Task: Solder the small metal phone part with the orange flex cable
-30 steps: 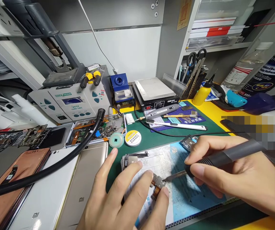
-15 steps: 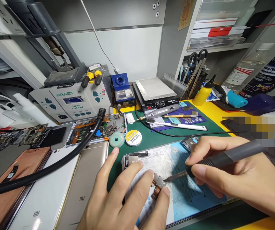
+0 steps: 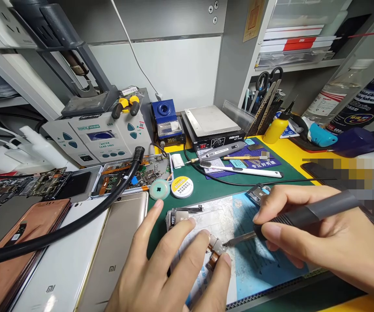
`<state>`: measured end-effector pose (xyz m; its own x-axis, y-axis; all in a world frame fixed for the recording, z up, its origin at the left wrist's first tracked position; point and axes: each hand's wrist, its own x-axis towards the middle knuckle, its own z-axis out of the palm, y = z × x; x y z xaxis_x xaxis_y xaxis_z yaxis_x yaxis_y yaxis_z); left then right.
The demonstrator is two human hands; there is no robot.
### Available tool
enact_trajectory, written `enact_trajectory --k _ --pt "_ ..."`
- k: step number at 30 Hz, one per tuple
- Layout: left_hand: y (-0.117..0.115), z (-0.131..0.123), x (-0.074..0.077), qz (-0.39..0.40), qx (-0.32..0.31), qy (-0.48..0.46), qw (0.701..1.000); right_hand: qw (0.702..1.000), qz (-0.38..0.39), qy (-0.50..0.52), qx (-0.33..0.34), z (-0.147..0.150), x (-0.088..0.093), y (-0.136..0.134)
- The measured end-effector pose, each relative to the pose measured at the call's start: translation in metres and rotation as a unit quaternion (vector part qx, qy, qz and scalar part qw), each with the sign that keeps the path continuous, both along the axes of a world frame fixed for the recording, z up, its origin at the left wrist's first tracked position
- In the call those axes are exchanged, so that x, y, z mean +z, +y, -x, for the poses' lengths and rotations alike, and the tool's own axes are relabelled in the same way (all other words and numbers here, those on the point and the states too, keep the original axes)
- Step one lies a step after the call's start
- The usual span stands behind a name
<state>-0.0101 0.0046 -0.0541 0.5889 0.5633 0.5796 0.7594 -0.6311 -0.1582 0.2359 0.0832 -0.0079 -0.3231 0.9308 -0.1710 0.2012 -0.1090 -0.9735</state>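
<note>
My right hand [image 3: 317, 234] grips a dark-handled soldering iron [image 3: 313, 212], fingers wrapped round its ribbed grip. Its metal tip points left and meets, or nearly meets, the right edge of a small silver phone part [image 3: 217, 245] with a brown flex cable [image 3: 212, 261]. My left hand [image 3: 174, 264] lies palm down, fingers spread, with two fingertips pinning that part from either side; my thumb is hidden. Under it is a blue and white work pad [image 3: 255, 255]. By my left fingertips sits another metal phone part [image 3: 178, 216], partly covered.
Phones [image 3: 115, 255] lie at left under a thick black hose [image 3: 115, 195]. Behind my left hand are a green round tin [image 3: 159, 189] and a white-yellow tin [image 3: 182, 187]. A heating plate [image 3: 211, 121], a hot-air station [image 3: 102, 138] and a yellow bottle [image 3: 276, 130] stand at the back.
Both hands, the soldering iron and the small part hold almost the same places. The whole view has shifted very slightly.
</note>
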Motion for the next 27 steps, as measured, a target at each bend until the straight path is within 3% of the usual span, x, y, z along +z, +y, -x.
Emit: enact_trajectory --k 9,15,27 --pt "0.001 -0.004 -0.004 0.007 -0.004 -0.019 1.000 1.000 -0.001 0.020 0.002 -0.002 -0.003 0.001" --pt "0.000 -0.004 -0.004 0.003 -0.001 -0.033 0.999 0.997 -0.030 0.021 0.070 -0.011 -0.012 0.006" --pt "0.001 0.000 0.000 0.007 -0.009 -0.004 1.000 0.998 0.005 0.025 0.062 -0.011 -0.014 0.014"
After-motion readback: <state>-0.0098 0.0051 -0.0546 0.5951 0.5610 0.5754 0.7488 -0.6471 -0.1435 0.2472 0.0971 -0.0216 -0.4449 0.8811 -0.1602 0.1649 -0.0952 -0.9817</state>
